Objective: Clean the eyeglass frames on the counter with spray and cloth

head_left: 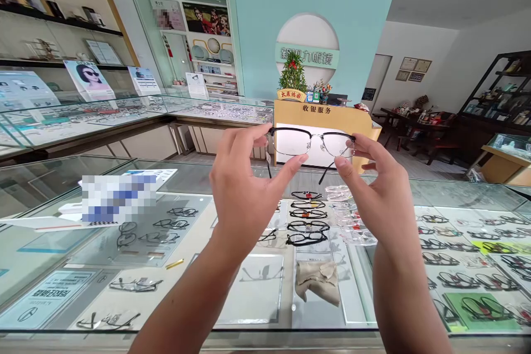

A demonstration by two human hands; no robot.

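A pair of glasses [317, 135] with a black upper rim and thin metal lower rims is held up in front of me, above the glass counter. My left hand [244, 177] pinches its left end near the hinge, with the thumb below the left lens. My right hand [377, 182] grips the right end between thumb and fingers. Both temples hang down, folded partly open. Beneath the hands, a column of dark-framed glasses [307, 225] lies beside several clear frames [350, 221]. A crumpled beige cloth [317, 282] rests nearer to me.
The glass display counter [174, 332] spans the foreground, with more eyeglasses on both sides. Papers [161, 174] lie at its left. A yellow stick [175, 264] is near the left forearm. Beyond stand a wooden cashier desk [348, 116] and further display cases.
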